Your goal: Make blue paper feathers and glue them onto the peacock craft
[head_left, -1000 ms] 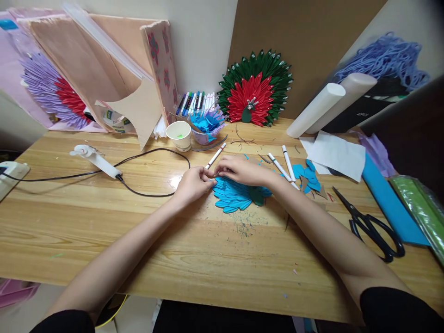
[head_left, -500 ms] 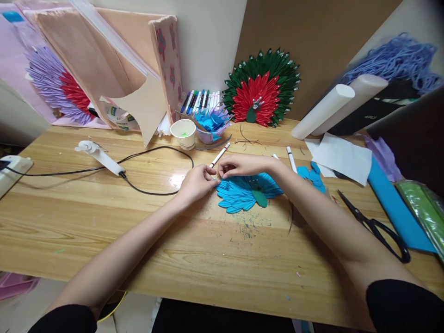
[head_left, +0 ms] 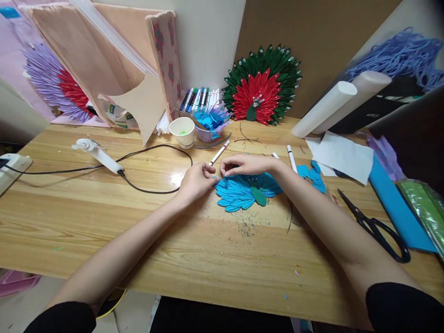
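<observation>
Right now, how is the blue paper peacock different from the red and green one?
The blue peacock lies flat on the table; the red and green peacock leans upright at the back. The blue peacock has only blue feathers; the other has red inside green. Both have a green body.

On the wooden bench (head_left: 104,217), the left hand (head_left: 197,181) and right hand (head_left: 243,165) pinch at the left rim of a blue paper fan (head_left: 239,193) lying flat. A white marker (head_left: 219,153) lies just behind the fingertips. Black scissors (head_left: 376,229) lie well apart on the right.
</observation>
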A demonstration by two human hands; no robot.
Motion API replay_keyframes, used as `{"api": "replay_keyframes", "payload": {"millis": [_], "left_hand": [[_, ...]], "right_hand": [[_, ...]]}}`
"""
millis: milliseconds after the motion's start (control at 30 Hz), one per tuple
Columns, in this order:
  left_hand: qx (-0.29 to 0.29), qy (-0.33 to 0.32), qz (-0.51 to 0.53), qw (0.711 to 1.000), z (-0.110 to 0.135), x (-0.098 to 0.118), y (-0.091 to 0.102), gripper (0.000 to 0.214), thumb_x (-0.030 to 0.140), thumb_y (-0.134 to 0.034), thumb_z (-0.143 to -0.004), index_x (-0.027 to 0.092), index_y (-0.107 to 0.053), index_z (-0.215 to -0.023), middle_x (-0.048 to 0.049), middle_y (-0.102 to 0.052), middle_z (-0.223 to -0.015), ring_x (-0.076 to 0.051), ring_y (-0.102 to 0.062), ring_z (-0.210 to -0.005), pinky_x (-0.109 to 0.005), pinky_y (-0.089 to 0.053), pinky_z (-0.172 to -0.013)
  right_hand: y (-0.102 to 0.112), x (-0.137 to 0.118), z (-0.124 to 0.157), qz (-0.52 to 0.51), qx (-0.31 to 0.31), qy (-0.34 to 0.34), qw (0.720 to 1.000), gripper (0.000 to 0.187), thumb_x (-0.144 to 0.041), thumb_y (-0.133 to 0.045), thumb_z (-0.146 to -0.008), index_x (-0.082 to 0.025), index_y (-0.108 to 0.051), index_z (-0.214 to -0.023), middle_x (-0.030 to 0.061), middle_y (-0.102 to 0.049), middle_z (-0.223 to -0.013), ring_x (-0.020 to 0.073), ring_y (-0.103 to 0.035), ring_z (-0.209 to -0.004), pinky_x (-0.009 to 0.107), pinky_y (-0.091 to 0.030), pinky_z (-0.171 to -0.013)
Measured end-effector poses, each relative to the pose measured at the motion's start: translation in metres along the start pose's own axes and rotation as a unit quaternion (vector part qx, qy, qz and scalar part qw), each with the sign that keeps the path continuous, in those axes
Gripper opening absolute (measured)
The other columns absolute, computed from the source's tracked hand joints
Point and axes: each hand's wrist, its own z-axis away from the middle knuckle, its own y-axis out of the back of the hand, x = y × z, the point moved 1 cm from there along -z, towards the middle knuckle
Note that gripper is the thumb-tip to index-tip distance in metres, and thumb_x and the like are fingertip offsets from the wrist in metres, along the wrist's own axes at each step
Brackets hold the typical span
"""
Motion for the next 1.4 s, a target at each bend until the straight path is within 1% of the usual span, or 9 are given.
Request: {"api": "replay_keyframes", "payload": {"millis": [267, 433, 533, 633, 833, 967, 1100, 1200, 1400], "left_hand": [[-0.001, 0.010, 0.011, 1.000, 0.001, 0.003, -0.003, 0.030, 0.026, -0.072, -0.060, 0.015, -0.061, -0.086, -0.0032, -0.064, -0.066, -0.014, -0.059, -0.060, -0.023, -0.041, -0.055], [-0.015, -0.033, -0.017, 0.999, 0.001, 0.002, -0.002, 0.030, 0.030, -0.069, -0.064, 0.015, -0.061, -0.088, -0.0035, -0.065, -0.069, -0.013, -0.058, -0.059, -0.022, -0.040, -0.053], [-0.029, -0.055, -0.031, 0.998, -0.001, 0.001, -0.001, 0.031, 0.034, -0.067, -0.065, 0.014, -0.060, -0.088, -0.0032, -0.063, -0.069, -0.013, -0.057, -0.058, -0.021, -0.038, -0.051], [-0.045, -0.060, -0.039, 0.996, -0.005, 0.001, -0.001, 0.033, 0.039, -0.066, -0.066, 0.014, -0.060, -0.087, -0.0029, -0.062, -0.068, -0.012, -0.056, -0.058, -0.021, -0.037, -0.049], [-0.059, -0.051, -0.047, 0.996, -0.006, 0.002, 0.001, 0.033, 0.036, -0.065, -0.065, 0.014, -0.060, -0.089, -0.0024, -0.062, -0.068, -0.013, -0.057, -0.059, -0.021, -0.038, -0.050], [-0.061, -0.055, -0.048, 0.995, -0.007, 0.000, 0.000, 0.031, 0.036, -0.064, -0.066, 0.014, -0.060, -0.088, -0.0024, -0.062, -0.067, -0.013, -0.057, -0.059, -0.021, -0.037, -0.050], [-0.054, -0.060, -0.052, 0.995, -0.008, -0.001, 0.000, 0.029, 0.033, -0.064, -0.066, 0.014, -0.061, -0.087, -0.0020, -0.061, -0.066, -0.012, -0.056, -0.058, -0.021, -0.036, -0.050], [-0.055, -0.062, -0.054, 0.995, -0.007, 0.000, 0.001, 0.028, 0.032, -0.063, -0.067, 0.014, -0.061, -0.088, -0.0021, -0.061, -0.066, -0.012, -0.056, -0.058, -0.021, -0.036, -0.050], [-0.050, -0.058, -0.056, 0.995, -0.006, 0.001, 0.002, 0.028, 0.032, -0.063, -0.066, 0.015, -0.061, -0.088, -0.0016, -0.061, -0.066, -0.012, -0.055, -0.058, -0.021, -0.036, -0.049]], "right_hand": [[0.000, -0.002, 0.000, 0.008, 0.006, -0.008, 1.000, 0.011, -0.026, -0.049, -0.083, -0.016, -0.053, -0.086, 0.0027, -0.054, -0.085, 0.0130, -0.049, -0.082, 0.027, -0.039, -0.075], [-0.003, 0.001, 0.001, 0.000, 0.018, -0.007, 1.000, 0.013, -0.027, -0.051, -0.082, -0.016, -0.054, -0.087, 0.0027, -0.055, -0.085, 0.0126, -0.050, -0.080, 0.027, -0.040, -0.073], [-0.003, 0.001, 0.003, -0.004, 0.020, 0.005, 1.000, 0.019, -0.030, -0.056, -0.079, -0.016, -0.055, -0.092, 0.0032, -0.056, -0.089, 0.0126, -0.051, -0.082, 0.027, -0.041, -0.075], [-0.002, -0.002, 0.004, 0.020, -0.002, 0.025, 0.999, 0.029, -0.031, -0.062, -0.075, -0.016, -0.058, -0.099, 0.0037, -0.059, -0.096, 0.0135, -0.052, -0.088, 0.028, -0.041, -0.079], [0.004, -0.006, 0.005, 0.056, -0.056, 0.034, 0.996, 0.026, -0.024, -0.059, -0.076, -0.019, -0.061, -0.101, 0.0029, -0.061, -0.102, 0.0142, -0.053, -0.094, 0.029, -0.039, -0.084], [0.003, -0.006, 0.003, 0.096, -0.043, 0.029, 0.994, 0.026, -0.025, -0.065, -0.069, -0.019, -0.062, -0.094, 0.0022, -0.061, -0.098, 0.0144, -0.053, -0.089, 0.028, -0.040, -0.080], [-0.001, -0.011, 0.000, 0.137, -0.030, 0.026, 0.990, 0.013, -0.021, -0.062, -0.071, -0.019, -0.063, -0.084, 0.0015, -0.059, -0.090, 0.0135, -0.052, -0.083, 0.028, -0.040, -0.076], [-0.002, -0.017, -0.002, 0.167, -0.028, 0.037, 0.985, 0.008, -0.020, -0.061, -0.072, -0.018, -0.064, -0.079, 0.0022, -0.058, -0.087, 0.0142, -0.051, -0.083, 0.028, -0.040, -0.076], [0.002, -0.021, -0.004, 0.146, -0.048, 0.046, 0.987, 0.010, -0.028, -0.062, -0.074, -0.018, -0.064, -0.077, 0.0030, -0.058, -0.090, 0.0154, -0.051, -0.088, 0.030, -0.039, -0.081]]}}
